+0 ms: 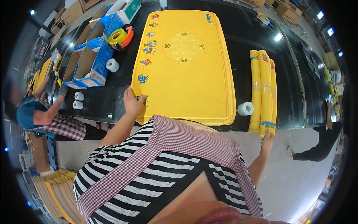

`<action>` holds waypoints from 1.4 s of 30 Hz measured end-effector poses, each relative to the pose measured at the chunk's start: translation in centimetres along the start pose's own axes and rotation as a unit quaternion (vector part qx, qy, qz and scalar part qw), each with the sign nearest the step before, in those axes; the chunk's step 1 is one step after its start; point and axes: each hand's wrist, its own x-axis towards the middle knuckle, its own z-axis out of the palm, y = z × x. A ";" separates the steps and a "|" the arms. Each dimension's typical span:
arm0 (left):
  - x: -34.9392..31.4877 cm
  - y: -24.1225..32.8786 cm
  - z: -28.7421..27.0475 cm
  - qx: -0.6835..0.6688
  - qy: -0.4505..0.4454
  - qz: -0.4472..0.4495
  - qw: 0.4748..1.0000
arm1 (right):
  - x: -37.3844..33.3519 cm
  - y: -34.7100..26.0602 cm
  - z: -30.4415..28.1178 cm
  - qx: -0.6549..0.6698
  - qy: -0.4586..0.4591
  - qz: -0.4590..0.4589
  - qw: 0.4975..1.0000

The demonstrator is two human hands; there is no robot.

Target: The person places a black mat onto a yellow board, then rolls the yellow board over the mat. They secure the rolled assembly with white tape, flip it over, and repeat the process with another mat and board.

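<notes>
A stack of flat yellow mats (186, 86) with rounded corners lies on the black table in front of me. Small colourful figures run down its left side, and a faint printed circle shows near its far end. My left hand (133, 103) rests at the near left edge of the stack, thumb spread away from the fingers. To the right lie three rolled yellow mats (265, 93) side by side, with clear tape around their middle. At their near end, my right hand (267, 141) has its fingers closed on one roll; part of its grip is hidden.
Blue cardboard boxes (97, 61) and a tape dispenser (120, 38) stand left of the stack. White rolls (112, 65) sit nearby, another white roll (245, 108) between stack and yellow rolls. A co-worker (48, 115) works at far left; another person (320, 140) is at right.
</notes>
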 end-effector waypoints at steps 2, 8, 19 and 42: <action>-0.4 -1.1 0.3 0.080 0.058 0.069 0.993 | -0.6 -1.2 0.4 -0.290 0.261 -0.196 0.900; 1.7 -1.4 -2.8 -0.041 -0.108 -0.018 0.993 | -7.1 -12.8 6.0 0.076 -0.104 -0.306 0.943; 4.4 19.1 -4.8 -0.563 -0.254 0.049 0.785 | -20.7 -33.6 16.6 0.047 -0.386 -0.469 0.793; -5.5 15.6 4.8 -0.450 -0.387 0.007 0.805 | -27.5 -46.7 22.8 0.474 -0.522 -0.110 0.701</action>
